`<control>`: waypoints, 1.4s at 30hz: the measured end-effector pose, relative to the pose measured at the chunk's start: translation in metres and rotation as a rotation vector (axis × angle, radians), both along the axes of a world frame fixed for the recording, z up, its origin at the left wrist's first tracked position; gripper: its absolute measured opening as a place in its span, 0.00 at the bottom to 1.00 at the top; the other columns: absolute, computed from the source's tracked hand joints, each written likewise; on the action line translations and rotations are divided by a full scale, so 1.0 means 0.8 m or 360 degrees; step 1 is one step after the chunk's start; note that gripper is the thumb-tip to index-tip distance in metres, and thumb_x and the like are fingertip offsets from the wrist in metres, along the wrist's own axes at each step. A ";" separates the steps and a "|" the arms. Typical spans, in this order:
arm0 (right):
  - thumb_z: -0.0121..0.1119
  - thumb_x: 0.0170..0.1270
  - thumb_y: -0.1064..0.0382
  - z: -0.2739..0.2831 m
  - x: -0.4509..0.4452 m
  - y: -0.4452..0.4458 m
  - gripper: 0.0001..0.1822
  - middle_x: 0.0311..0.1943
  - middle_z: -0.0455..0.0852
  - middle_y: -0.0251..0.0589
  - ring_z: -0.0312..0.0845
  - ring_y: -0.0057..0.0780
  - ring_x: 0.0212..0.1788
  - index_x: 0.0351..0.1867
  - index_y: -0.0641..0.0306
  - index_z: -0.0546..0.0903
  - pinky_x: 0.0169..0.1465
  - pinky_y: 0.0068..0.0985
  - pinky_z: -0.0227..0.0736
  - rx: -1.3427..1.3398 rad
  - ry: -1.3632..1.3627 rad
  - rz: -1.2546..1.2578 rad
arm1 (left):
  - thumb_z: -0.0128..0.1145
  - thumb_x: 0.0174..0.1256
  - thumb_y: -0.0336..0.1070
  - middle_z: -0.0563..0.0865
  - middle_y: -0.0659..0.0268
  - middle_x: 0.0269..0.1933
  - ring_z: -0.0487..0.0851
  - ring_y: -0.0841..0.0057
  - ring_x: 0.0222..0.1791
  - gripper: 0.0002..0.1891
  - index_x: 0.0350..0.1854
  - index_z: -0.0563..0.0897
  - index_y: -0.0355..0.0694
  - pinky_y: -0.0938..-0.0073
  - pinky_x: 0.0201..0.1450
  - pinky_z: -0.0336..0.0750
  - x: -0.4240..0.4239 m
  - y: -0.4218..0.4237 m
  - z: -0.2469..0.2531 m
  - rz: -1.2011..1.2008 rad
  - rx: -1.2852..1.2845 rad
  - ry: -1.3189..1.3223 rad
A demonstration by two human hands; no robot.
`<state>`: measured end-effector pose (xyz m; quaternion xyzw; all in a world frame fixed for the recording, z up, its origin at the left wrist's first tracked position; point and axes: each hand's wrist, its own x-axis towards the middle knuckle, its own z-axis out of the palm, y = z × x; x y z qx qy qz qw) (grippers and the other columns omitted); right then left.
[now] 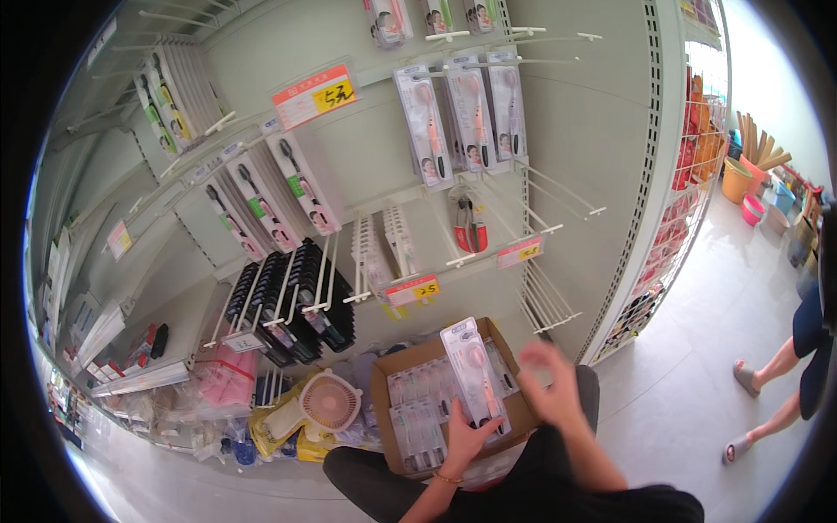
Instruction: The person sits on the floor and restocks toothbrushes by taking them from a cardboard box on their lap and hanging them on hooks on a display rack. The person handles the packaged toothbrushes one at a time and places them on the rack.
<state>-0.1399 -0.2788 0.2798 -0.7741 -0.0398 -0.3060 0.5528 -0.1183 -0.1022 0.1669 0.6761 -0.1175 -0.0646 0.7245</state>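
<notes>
My left hand (466,435) grips the lower end of a blister-packed toothbrush (476,372) with a pale pink head and a black handle end. The pack is held upright over an open cardboard box (392,451), in front of my knees. Inside the box lie rows of similar toothbrush packs (418,431); my left hand and the held pack hide part of them. To the right of the box, my right hand (552,386) is raised and blurred by motion. Its thumb and fingers are apart, with nothing seen between them.
White display hooks (549,301) jut out above the box. Toothbrush packs (465,111) and a carded tool (469,222) hang higher up. Dark packs (294,307) hang at left, above a pink fly-swatter-like item (330,400). Another person's legs (775,379) stand in the right aisle.
</notes>
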 end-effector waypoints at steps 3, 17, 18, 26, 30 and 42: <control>0.66 0.54 0.64 -0.093 -0.051 0.023 0.26 0.44 0.82 0.46 0.79 0.30 0.46 0.54 0.69 0.72 0.50 0.28 0.73 0.0463 0.0424 0.0201 | 0.72 0.46 0.33 0.81 0.53 0.47 0.82 0.64 0.45 0.33 0.54 0.67 0.33 0.68 0.47 0.76 -0.014 -0.021 0.035 0.0001 0.0177 -0.0175; 0.69 0.52 0.64 -0.030 -0.044 -0.008 0.22 0.42 0.80 0.41 0.75 0.24 0.44 0.46 0.67 0.73 0.50 0.24 0.69 0.0249 0.0217 0.0299 | 0.60 0.55 0.25 0.81 0.56 0.47 0.83 0.69 0.43 0.26 0.56 0.63 0.32 0.72 0.49 0.75 -0.029 -0.020 0.073 -0.0003 -0.0274 -0.0300; 0.68 0.53 0.64 -0.014 -0.036 -0.019 0.21 0.42 0.80 0.41 0.75 0.24 0.45 0.47 0.67 0.73 0.50 0.24 0.70 0.0368 0.0111 0.0243 | 0.58 0.56 0.23 0.81 0.55 0.47 0.83 0.69 0.43 0.25 0.55 0.63 0.32 0.72 0.48 0.75 -0.029 -0.017 0.079 -0.0072 -0.0357 -0.0197; 0.62 0.57 0.62 0.165 0.090 -0.130 0.20 0.34 0.83 0.44 0.79 0.25 0.31 0.48 0.72 0.74 0.36 0.24 0.73 0.0023 -0.0322 -0.0460 | 0.52 0.60 0.21 0.81 0.53 0.48 0.84 0.68 0.43 0.21 0.55 0.63 0.32 0.72 0.46 0.77 -0.041 -0.008 0.086 -0.0336 -0.0439 -0.0076; 0.62 0.55 0.60 0.226 0.160 -0.142 0.21 0.34 0.83 0.48 0.81 0.33 0.31 0.47 0.70 0.74 0.37 0.26 0.74 -0.0155 -0.0285 -0.0647 | 0.52 0.60 0.21 0.81 0.52 0.48 0.84 0.67 0.43 0.20 0.54 0.63 0.32 0.72 0.46 0.78 -0.050 -0.009 0.074 -0.0379 -0.0538 -0.0033; 0.61 0.57 0.58 0.225 0.310 -0.155 0.21 0.38 0.82 0.57 0.79 0.49 0.41 0.47 0.71 0.73 0.45 0.36 0.72 -0.0085 -0.0575 -0.0769 | 0.51 0.61 0.21 0.80 0.51 0.48 0.84 0.64 0.43 0.21 0.56 0.62 0.33 0.68 0.45 0.80 -0.056 0.007 0.043 -0.0440 -0.0589 0.0243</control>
